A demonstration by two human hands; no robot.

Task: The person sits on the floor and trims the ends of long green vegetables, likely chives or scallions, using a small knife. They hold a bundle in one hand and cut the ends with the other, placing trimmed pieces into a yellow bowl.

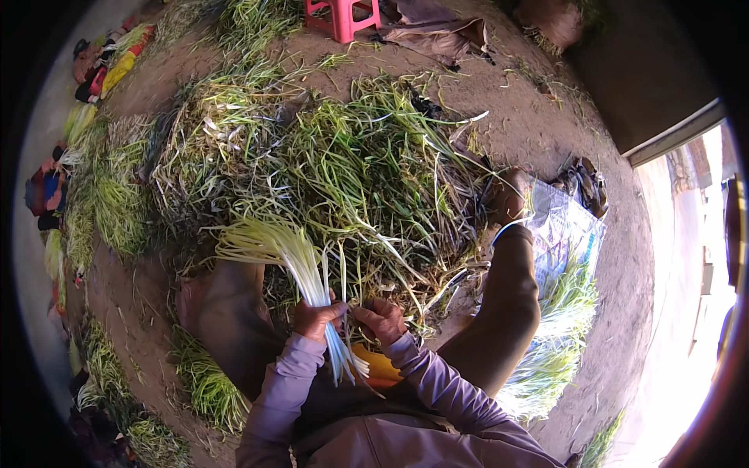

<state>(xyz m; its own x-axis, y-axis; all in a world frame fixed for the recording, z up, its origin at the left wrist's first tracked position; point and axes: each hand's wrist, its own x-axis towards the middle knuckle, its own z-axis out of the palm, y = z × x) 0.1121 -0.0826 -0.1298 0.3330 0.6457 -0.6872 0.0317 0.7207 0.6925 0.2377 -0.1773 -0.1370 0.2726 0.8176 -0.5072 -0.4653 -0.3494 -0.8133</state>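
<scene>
A bunch of long pale-green stalks with white lower stems (304, 269), perhaps blanched chives or young garlic, is gripped in my left hand (316, 319). Its leafy tops fan out to the upper left, and the white ends hang below the fist. Close beside it, my right hand (383, 319) has its fingers curled, thumb and fingertips at a single thin stalk (343, 275) between the hands. My left thumb also reaches that stalk. Directly beyond my hands lies a big heap of loose green and withered stalks (374, 169), between my spread legs.
A printed plastic sheet (556, 216) on the right carries bunches of white-stemmed stalks (547, 357). Another green bunch (208, 380) lies by my left leg. A red plastic stool (342, 20) stands at the far side. Several people (47, 187) sit along the left among greens. A bright doorway (690, 263) is at right.
</scene>
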